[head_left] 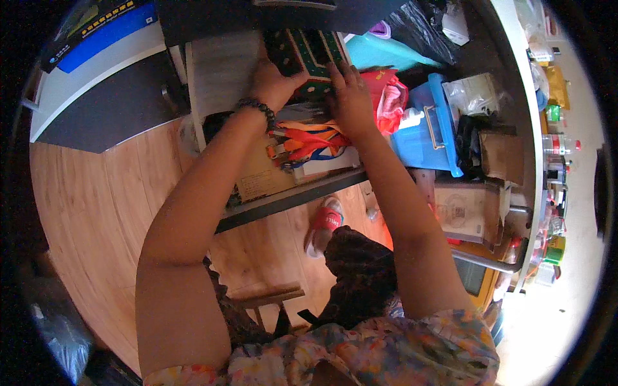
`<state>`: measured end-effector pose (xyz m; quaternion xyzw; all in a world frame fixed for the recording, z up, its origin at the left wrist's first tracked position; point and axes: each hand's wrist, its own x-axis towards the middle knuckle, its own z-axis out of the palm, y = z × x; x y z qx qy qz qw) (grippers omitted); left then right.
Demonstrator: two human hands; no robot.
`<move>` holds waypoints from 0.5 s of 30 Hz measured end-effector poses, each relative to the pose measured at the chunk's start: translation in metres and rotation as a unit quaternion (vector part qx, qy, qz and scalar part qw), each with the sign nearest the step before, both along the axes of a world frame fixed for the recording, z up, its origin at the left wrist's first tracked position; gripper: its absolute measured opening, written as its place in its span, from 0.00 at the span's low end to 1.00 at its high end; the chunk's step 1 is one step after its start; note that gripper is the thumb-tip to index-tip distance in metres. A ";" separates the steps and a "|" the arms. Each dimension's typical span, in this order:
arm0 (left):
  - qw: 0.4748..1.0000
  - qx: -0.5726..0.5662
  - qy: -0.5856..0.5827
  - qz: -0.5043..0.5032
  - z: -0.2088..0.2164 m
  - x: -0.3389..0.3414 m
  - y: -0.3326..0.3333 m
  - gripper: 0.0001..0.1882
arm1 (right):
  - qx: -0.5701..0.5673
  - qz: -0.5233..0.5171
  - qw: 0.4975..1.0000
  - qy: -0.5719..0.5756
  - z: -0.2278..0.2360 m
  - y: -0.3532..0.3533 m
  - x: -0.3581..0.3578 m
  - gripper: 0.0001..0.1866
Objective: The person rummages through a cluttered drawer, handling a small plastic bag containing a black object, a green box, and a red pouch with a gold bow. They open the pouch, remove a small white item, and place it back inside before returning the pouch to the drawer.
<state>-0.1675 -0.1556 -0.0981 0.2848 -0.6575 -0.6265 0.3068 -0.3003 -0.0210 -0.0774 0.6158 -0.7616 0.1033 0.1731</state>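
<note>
A dark green box (311, 86) with red-and-gold trim and a small pattern sits toward the back of an open drawer (293, 201). On its left side is my left hand (275, 85), fingers closed and thumb laid over the near edge. My right hand (353, 103) grips the box's right edge, fingertips on its top. A dark beaded bracelet (262, 109) circles my left wrist. Just nearer than the box lies a tangle of red, orange and blue ribbons (318, 140), on top of a tan cardboard sheet or envelope (261, 172).
Right of the drawer, a shelf holds a red bag (386, 96), a blue plastic basket (418, 148), a teal item (389, 53) and a cardboard box (467, 209). Bottles (559, 145) line the far right. A dark cabinet door (116, 103) stands at left.
</note>
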 end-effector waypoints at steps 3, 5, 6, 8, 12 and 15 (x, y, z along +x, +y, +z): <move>0.973 -0.180 -0.145 -0.012 0.028 0.007 0.016 0.38 | 0.016 0.012 1.000 -0.017 0.002 0.004 -0.003 0.30; 0.960 -0.179 -0.209 -0.056 0.029 0.005 0.020 0.39 | 0.023 0.024 0.999 -0.017 0.004 0.005 -0.003 0.29; 0.951 -0.179 -0.239 -0.079 0.029 0.004 0.022 0.40 | 0.029 0.027 0.999 -0.005 0.003 0.006 -0.003 0.29; 0.927 -0.293 -0.233 -0.026 0.027 0.005 0.028 0.39 | 0.041 0.027 0.999 0.018 0.001 0.008 -0.005 0.29; 0.833 -0.487 -0.256 0.063 0.043 0.009 0.041 0.28 | 0.021 0.017 0.999 0.034 0.002 0.007 -0.002 0.30; 0.775 -0.544 -0.315 -0.062 0.021 0.006 0.022 0.25 | -0.002 0.007 0.999 0.040 -0.003 0.005 0.004 0.31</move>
